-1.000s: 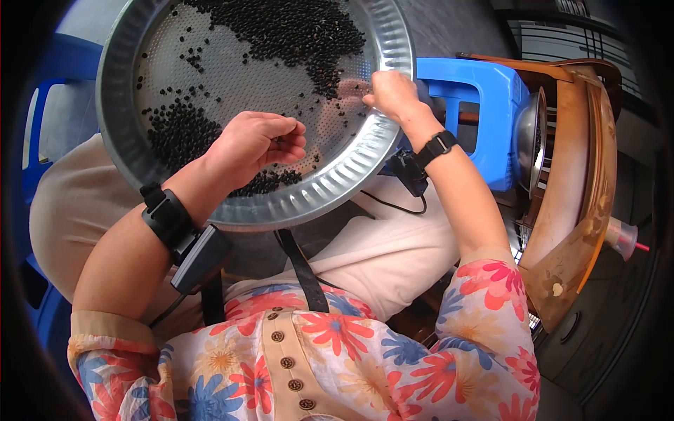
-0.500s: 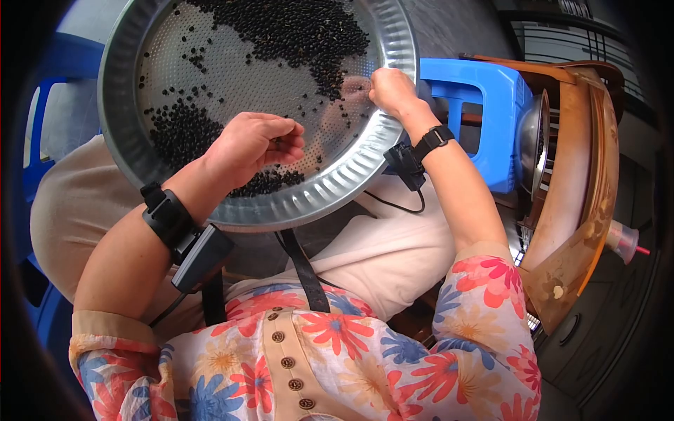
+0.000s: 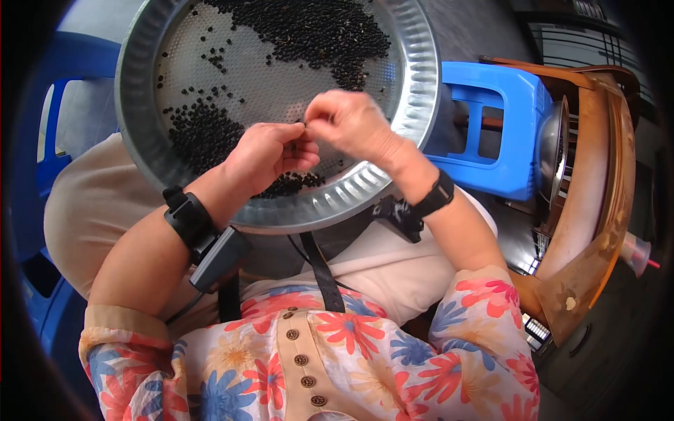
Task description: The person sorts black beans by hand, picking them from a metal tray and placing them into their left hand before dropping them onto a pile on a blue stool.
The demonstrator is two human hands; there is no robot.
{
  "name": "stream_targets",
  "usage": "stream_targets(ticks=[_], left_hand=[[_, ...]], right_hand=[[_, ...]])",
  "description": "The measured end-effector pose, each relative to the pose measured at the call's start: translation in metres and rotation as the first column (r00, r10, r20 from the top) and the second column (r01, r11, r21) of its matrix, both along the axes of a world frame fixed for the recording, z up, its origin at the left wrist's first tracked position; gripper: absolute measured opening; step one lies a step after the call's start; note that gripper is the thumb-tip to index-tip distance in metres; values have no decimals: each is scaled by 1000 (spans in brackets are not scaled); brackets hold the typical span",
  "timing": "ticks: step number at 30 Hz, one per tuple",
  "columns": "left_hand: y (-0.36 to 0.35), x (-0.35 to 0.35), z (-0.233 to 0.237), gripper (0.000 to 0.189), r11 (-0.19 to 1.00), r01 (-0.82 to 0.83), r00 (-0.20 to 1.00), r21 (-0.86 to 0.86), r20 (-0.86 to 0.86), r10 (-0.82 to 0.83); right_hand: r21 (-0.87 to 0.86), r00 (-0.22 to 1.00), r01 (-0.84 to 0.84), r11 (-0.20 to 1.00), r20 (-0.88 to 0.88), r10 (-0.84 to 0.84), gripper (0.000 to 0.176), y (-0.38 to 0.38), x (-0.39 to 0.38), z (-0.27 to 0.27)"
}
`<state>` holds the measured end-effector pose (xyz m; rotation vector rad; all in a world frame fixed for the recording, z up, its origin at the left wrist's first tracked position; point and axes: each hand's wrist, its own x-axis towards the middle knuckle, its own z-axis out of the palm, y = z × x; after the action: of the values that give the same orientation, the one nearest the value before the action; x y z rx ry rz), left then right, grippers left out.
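Note:
A round metal tray [image 3: 417, 116] with a perforated bottom and fluted rim lies across my lap. Dark beans [image 3: 309, 34] form a large pile at its far side, and a smaller pile [image 3: 203, 135] lies at the left. My left hand [image 3: 275, 151] is above the tray's near part, thumb and curled fingers pressed together near a tiny dark piece at the fingertips. Meeting it from the right, my right hand [image 3: 349, 125] has its thumb and index finger pinched at the same spot. What the right fingers hold is too small to make out.
A blue plastic stool [image 3: 519, 133] stands at the right, with a metal bowl [image 3: 554, 151] on its side by a wooden chair [image 3: 586, 189]. Another blue chair [image 3: 77, 52] is at the left. A clear cup [image 3: 634, 254] is at the far right.
My right hand has moved left from the tray's right rim to meet my left hand over the tray. The whole view has shifted slightly, with the tray appearing further right.

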<state>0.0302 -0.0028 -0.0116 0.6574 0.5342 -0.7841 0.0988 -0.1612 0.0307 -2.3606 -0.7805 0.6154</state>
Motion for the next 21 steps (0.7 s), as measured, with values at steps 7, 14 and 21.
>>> stream_targets(ticks=[7,14,21], left_hand=[[3,1,6,19,999,27,1000,39,9,-27],[5,2,3,19,999,26,1000,35,14,-26],[8,3,3,22,996,-37,997,82,-63,42]], right_hand=[[-202,930,-63,977,343,131,9,-6,24,-29],[-410,904,-113,905,336,265,9,8,33,-34],[-112,994,22,993,108,-10,12,8,17,-15]])
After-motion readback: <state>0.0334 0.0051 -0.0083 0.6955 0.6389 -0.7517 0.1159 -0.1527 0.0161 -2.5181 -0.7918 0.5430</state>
